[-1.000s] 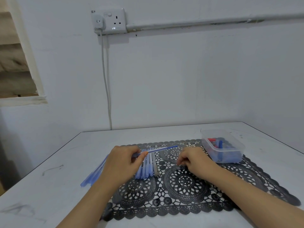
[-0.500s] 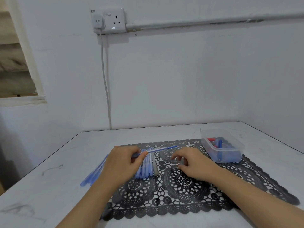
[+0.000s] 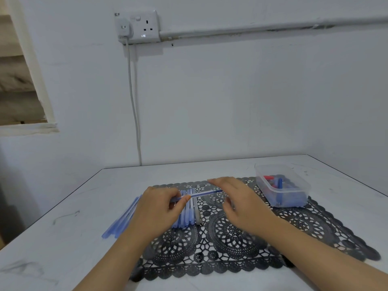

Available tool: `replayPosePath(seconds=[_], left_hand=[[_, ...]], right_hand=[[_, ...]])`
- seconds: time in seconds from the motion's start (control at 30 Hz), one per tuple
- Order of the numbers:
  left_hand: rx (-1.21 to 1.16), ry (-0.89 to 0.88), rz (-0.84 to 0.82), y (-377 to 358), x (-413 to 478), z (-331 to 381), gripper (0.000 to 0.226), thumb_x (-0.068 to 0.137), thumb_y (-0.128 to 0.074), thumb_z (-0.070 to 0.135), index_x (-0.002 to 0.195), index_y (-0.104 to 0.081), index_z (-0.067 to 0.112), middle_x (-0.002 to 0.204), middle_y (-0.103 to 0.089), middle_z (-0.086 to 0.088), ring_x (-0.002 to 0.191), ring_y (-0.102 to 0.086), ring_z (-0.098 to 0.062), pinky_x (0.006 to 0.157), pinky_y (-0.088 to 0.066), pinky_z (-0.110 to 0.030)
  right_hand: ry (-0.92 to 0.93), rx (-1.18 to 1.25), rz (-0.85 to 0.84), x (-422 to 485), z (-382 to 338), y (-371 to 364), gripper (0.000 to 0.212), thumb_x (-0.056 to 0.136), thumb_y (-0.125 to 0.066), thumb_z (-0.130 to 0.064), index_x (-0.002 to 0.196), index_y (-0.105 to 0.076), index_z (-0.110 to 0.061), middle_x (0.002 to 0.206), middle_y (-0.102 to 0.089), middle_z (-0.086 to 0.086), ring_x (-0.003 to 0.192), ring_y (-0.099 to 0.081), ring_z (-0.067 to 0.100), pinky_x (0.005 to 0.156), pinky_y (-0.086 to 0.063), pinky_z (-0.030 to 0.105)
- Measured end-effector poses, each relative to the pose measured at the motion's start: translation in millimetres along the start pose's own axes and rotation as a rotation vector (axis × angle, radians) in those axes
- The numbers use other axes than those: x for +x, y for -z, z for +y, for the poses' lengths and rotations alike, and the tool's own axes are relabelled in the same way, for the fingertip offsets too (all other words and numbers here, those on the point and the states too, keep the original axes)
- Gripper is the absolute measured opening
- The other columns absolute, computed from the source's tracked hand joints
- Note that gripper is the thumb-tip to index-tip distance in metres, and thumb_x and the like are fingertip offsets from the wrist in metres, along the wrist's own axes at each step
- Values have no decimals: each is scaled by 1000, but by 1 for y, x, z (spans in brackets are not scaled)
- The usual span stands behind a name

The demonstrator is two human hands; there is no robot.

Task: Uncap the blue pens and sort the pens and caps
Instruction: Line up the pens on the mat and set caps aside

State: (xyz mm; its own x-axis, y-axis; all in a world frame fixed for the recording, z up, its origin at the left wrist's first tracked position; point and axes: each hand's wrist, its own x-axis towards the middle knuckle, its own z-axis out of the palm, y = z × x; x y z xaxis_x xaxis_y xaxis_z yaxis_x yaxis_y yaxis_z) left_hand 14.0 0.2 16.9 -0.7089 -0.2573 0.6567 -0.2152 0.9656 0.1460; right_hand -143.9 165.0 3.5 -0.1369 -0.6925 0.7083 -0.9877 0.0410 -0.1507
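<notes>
**A:** How far along is the person?

**B:** Partway, by the look of it. A clear tub at the far right of the black lace mat already holds a heap of caps, mostly blue with a red one or two. So a fair number of pens have probably been uncapped.

**A:** And the pens themselves?

**B:** They lie in two lots. A row of pens sits side by side on the mat, partly under the left hand. A loose bundle of pens lies off the mat's left edge on the desk. It is too blurred to tell which lot is capped.

**A:** Which pen is being worked on?

**B:** A blue pen, raised above the row. The left hand's grip pinches it near one end between thumb and fingers. Its darker far end points at the right hand.

**A:** Is that hand holding anything?

**B:** No. Its grip is wide, the fingers straight and spread just beside the pen's far end. Nothing shows whether that end carries a cap.

**A:** What is left, then?

**B:** Likely this pen, and whatever in the two lots is not yet uncapped.
</notes>
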Motion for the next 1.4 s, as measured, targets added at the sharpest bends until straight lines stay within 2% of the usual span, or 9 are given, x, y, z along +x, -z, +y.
replayPosePath(seconds=[0.27, 0.4, 0.57, 0.83, 1.0, 1.1, 1.17, 1.3, 1.4], left_hand=[[18, 0, 3, 3, 0, 2, 49, 89, -52, 47, 49, -29, 28, 40, -30, 9, 42, -36, -4, 52, -19, -12], [20, 0, 7, 3, 0, 3, 49, 88, -55, 44, 50, -28, 28, 40, -30, 9, 42, -35, -4, 52, -19, -11], [5, 8, 5, 4, 0, 1, 50, 88, -49, 52, 51, -33, 24, 41, -31, 8, 43, -37, -7, 52, -19, -12], [9, 15, 1, 1, 1, -4, 49, 85, -42, 54, 55, -47, 15, 44, -36, 6, 47, -45, -12, 52, -19, -14], [3, 17, 9, 2, 1, -2, 47, 88, -46, 52, 55, -45, 18, 43, -36, 7, 46, -41, -9, 52, -20, -13], [5, 13, 0, 4, 0, -1, 45, 89, -51, 48, 54, -42, 20, 43, -35, 8, 45, -39, -7, 53, -20, -13], [3, 17, -3, 5, 0, 0, 47, 89, -52, 47, 52, -37, 22, 42, -34, 7, 44, -38, -7, 53, -20, -13], [0, 22, 4, 6, 1, 2, 47, 89, -52, 46, 52, -36, 23, 42, -34, 7, 44, -38, -7, 53, -20, -12], [0, 18, 2, 6, 1, 2, 46, 89, -53, 44, 52, -35, 23, 42, -33, 8, 44, -38, -7, 53, -20, -12]], right_hand=[[106, -187, 60, 1, 5, 1, 37, 82, -47, -16, 115, -63, -16, 98, -67, -5, 87, -58, 7, 81, -46, 25], [116, -254, 115, 3, 9, 3, 31, 74, -76, -15, 104, -68, -20, 86, -69, -8, 74, -62, 9, 72, -49, 30], [99, -353, 112, 5, 18, 8, 40, 66, -82, -10, 100, -71, -26, 70, -64, -4, 58, -57, 14, 67, -46, 32], [-57, -490, 107, 3, 37, 14, 45, 45, -81, 8, 80, -72, -20, 75, -65, -3, 63, -61, 17, 72, -46, 33], [-274, -581, 199, 2, 55, 16, 33, 53, -77, 8, 71, -63, -16, 67, -61, -1, 58, -56, 22, 78, -30, 33], [-305, -479, 169, 0, 60, 19, 36, 49, -74, 15, 64, -58, -14, 60, -58, 0, 56, -50, 23, 66, -39, 32], [-332, -353, 72, -1, 61, 21, 32, 54, -69, 17, 61, -59, -13, 70, -61, 2, 67, -54, 23, 58, -39, 28], [-342, -274, -213, 2, 63, 20, 27, 80, -56, 7, 86, -74, -12, 119, -59, 6, 114, -50, 23, 90, -39, 25], [-330, -228, -312, 1, 62, 21, 31, 87, -49, 3, 102, -71, -13, 130, -50, 7, 121, -41, 20, 95, -29, 18]])
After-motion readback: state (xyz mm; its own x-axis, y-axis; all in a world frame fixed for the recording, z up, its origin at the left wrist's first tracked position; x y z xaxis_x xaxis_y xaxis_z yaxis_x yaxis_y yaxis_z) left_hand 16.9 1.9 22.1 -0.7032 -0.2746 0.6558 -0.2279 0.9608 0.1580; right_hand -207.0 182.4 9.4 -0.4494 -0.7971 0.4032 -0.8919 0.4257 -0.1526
